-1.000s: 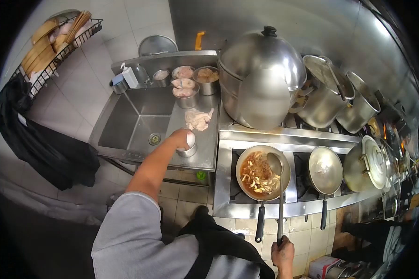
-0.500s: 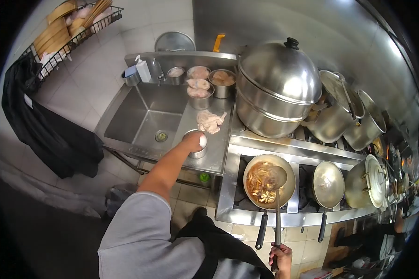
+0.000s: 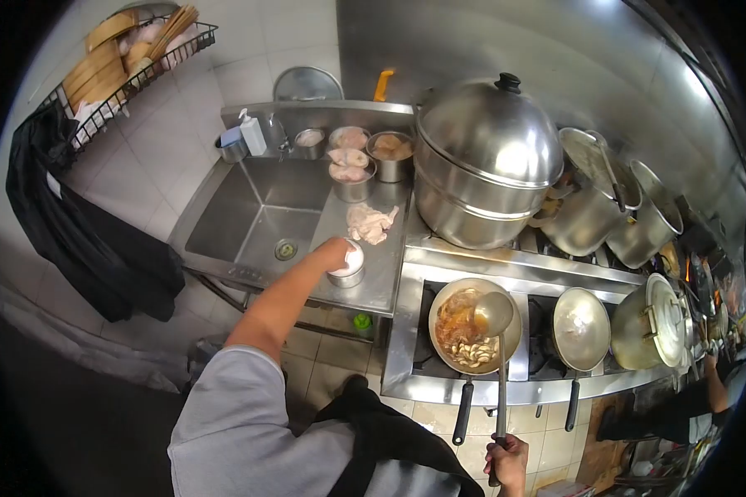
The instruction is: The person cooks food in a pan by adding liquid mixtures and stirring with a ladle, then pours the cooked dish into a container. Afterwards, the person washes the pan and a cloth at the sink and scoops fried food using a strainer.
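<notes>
- Ladle (image 3: 494,313) has shifted toward the pan's (image 3: 464,284) right side.
- My right hand (image 3: 508,458): fingers curled round ladle handle; pan beyond them, pale slices (image 3: 472,356) in brown liquid (image 3: 454,325).
- My left hand (image 3: 333,254) at metal bowl (image 3: 346,280); fingertips hidden, pinch or spread, can't tell. Raw meat (image 3: 370,224) just beyond.

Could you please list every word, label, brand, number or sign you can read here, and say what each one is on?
No text can be read anywhere in this view.
White pump bottle: no lettering can be made out at this size.
Pale tag on the black cloth: too small and blurred to read.
Ladle and frying pan: no legible marking.
</notes>
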A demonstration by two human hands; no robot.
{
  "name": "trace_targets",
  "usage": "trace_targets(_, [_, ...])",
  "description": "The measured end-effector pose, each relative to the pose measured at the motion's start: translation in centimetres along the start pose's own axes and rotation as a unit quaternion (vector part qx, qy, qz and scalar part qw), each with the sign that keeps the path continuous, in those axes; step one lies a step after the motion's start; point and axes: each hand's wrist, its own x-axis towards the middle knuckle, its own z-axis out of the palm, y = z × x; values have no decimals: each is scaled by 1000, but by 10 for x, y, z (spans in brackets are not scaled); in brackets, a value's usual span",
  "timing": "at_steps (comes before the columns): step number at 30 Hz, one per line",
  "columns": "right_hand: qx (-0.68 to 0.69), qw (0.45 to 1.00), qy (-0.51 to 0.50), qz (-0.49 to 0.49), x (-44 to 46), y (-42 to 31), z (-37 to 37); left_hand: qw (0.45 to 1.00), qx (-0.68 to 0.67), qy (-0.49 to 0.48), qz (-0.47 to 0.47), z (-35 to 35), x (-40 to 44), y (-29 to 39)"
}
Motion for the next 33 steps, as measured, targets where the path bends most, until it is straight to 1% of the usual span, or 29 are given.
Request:
trace_targets(1, [-18, 1000, 12, -3, -1, -1, 0, 1000, 0, 0, 2, -3, -4, 4])
trace_targets(2, [-17, 1000, 16, -4, -1, -3, 1, 999, 30, 0, 16, -4, -7, 9])
trace_targets(3, [-75, 997, 23, 7, 0, -7, 3, 998, 59, -2, 31, -3, -7, 10])
trace_targets(4, [-132, 990, 33, 21, 0, -8, 2, 996, 55, -8, 64, 6, 5, -3])
trace_targets(5, [-129, 990, 43, 26, 4, -3, 0, 996, 53, -13, 74, -2, 5, 1])
trace_targets(6, [-233, 970, 57, -47, 9, 7, -3, 997, 39, -28, 59, -15, 0, 14])
trace_targets(7, [-336, 933, 68, -112, 10, 18, -7, 998, 24, -47, 45, -15, -3, 22])
trace_targets(9, [-436, 863, 105, -233, 14, 19, -6, 1000, 13, 5, 22, -5, -2, 18])
trace_targets(10, [-447, 850, 112, -256, 17, 24, -6, 999, 12, -3, 30, -3, -1, 21])
trace_targets(11, [-447, 852, 116, -248, 20, 33, -6, 1000, 5, -1, 7, -11, -8, 32])
trace_targets(12, [-359, 919, 80, -144, 25, 42, -6, 1000, -3, 2, -17, -14, -11, 38])
trace_targets(13, [-261, 964, 44, -39, 27, 48, -6, 1000, -3, -1, -13, -7, -6, 32])
trace_targets(14, [-107, 993, 32, 37, 16, 17, 9, 999, 19, 37, 2, 6, 1, 21])
trace_targets(15, [-106, 993, 36, 42, 17, 13, 8, 996, 39, 72, 16, 13, 1, 21])
trace_targets(16, [14, 997, -11, 70, 18, 12, 7, 995, 54, 88, 5, 19, 0, 20])
trace_targets(17, [134, 984, -58, 97, 19, 11, 5, 995, 53, 85, 7, 19, 1, 23])
trace_targets(18, [201, 970, -63, 119, 20, 10, 3, 995, 42, 92, -23, 21, 1, 25])
trace_targets(19, [200, 970, -62, 121, 19, 8, 2, 993, 32, 101, -53, 21, 2, 27])
trace_targets(20, [242, 958, -76, 135, 17, 4, 1, 993, 31, 102, -53, 20, 4, 26])
trace_targets(21, [283, 943, -90, 149, 15, 1, -1, 994, 23, 84, -65, 19, 7, 25])
trace_targets(22, [267, 949, -90, 139, 12, 1, -1, 995, 16, 66, -78, 19, 10, 24])
trace_targets(23, [268, 949, -93, 136, 10, 1, -2, 994, 18, 70, -77, 22, 14, 22])
trace_targets(25, [156, 980, -66, 100, 3, -2, 1, 987, -61, 105, -106, 26, 13, 8])
trace_targets(27, [137, 986, -51, 83, -2, -4, 4, 989, -37, 127, -65, 24, 14, -2])
trace_targets(29, [94, 994, -25, 59, -2, -2, 4, 987, -59, 146, -32, 23, 16, -11])
trace_targets(30, [92, 994, -32, 56, -2, -3, 5, 986, -57, 151, -37, 20, 15, -11])
trace_targets(32, [-3, 999, 4, 40, -4, -9, 6, 994, -67, 81, -6, 11, 13, -8])
trace_targets(33, [-1, 999, 6, 36, -5, -8, 7, 994, -66, 84, -2, 4, 6, -6])
